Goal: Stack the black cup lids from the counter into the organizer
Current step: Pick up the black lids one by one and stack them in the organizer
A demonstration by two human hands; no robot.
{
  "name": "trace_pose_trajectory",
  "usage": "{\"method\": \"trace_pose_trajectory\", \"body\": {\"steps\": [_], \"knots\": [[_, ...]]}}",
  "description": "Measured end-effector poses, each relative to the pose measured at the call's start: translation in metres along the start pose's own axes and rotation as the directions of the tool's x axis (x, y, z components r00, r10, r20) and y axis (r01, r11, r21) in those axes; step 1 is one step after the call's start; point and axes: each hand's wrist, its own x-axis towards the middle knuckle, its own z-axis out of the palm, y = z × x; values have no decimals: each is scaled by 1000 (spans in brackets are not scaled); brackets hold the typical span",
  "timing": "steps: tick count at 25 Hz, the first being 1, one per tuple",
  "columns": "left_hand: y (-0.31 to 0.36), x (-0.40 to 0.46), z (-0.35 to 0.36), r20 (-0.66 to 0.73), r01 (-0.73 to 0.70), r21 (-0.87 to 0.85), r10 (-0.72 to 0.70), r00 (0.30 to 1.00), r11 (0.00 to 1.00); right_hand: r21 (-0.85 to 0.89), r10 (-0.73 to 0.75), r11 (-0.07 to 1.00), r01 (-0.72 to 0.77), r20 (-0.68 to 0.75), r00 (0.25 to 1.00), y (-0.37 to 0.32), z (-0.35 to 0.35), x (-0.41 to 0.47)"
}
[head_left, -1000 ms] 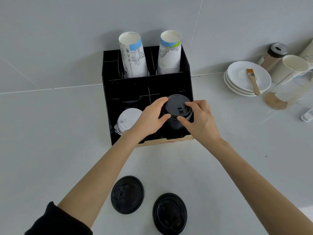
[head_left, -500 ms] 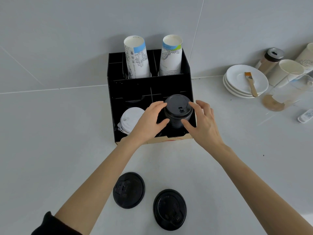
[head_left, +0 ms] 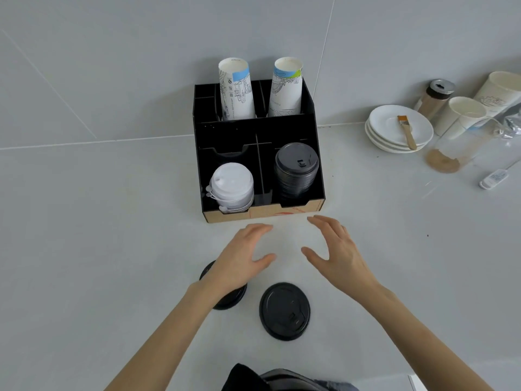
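Observation:
A black organizer (head_left: pixel 225 131) stands against the wall. Its front right compartment holds a stack of black lids (head_left: pixel 296 172); the front left one holds white lids (head_left: pixel 231 190). Two black lids lie on the counter in front: one (head_left: pixel 284 311) in plain view, the other (head_left: pixel 229 299) mostly hidden under my left wrist. My left hand (head_left: pixel 242 258) and my right hand (head_left: pixel 335 249) hover just in front of the organizer, palms facing each other, fingers apart, holding nothing.
Two stacks of paper cups (head_left: pixel 236 88) stand in the organizer's back compartments. At the right are stacked white saucers (head_left: pixel 394 136) with a brush (head_left: pixel 406 131), paper cups (head_left: pixel 462 115), a shaker (head_left: pixel 435 95), a glass (head_left: pixel 456 150) and a small white device (head_left: pixel 493 178).
Both hands have let go of the black lid stack in the organizer and pulled back toward me, over the counter. The left wrist now covers one loose lid.

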Motion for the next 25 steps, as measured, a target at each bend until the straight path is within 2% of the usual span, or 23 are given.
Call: {"method": "trace_pose_trajectory", "body": {"steps": [5, 8, 10, 15, 25], "knots": [[-5, -42, 25, 114, 61, 17, -62, 991, 998, 38, -40, 999, 31, 260, 965, 9, 12, -37], [-9, -62, 34, 128, 96, 16, -97, 987, 995, 33, -44, 999, 33, 422, 905, 14, 16, -52], [-10, -73, 39, 121, 112, 15, -113, 986, 994, 27, -44, 999, 35, 471, 881, 16, 19, -59], [-7, -89, 52, 129, 124, -9, -122, 984, 992, 45, -45, 999, 26, 481, 876, 18, 29, -68], [-1, -101, 60, 99, 122, -3, -121, 988, 993, 110, -48, 994, 8, 366, 929, 16, 32, -81]]}}
